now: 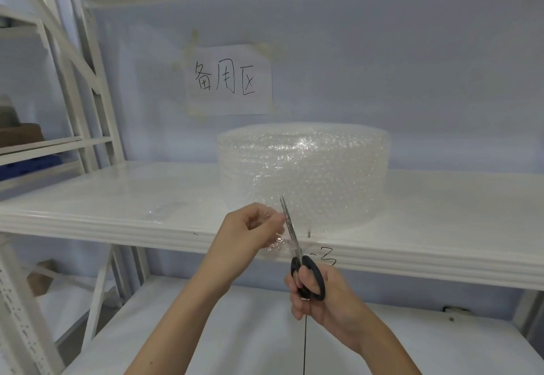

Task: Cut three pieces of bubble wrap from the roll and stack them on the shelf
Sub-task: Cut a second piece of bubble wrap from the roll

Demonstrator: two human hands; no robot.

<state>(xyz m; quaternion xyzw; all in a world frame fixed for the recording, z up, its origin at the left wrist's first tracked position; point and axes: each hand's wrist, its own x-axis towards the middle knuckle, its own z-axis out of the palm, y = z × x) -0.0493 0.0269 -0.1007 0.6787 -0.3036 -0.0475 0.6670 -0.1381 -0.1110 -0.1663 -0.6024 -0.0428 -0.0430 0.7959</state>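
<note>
The scissors point(297, 254) have glossy black handle loops inside the right hand's point(321, 301) grip and plain silver blades above it. The bubble wrap point(303, 174) beyond the blades is clear, dotted all over with small round bubbles that glint white. The shelf point(117, 198) is white, the wall point(412, 65) behind pale lilac-blue. The paper sign point(229, 80) is white with black handwritten characters.

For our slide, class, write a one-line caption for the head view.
Left hand pinches bubble wrap while right hand cuts with scissors beside the roll.
</note>
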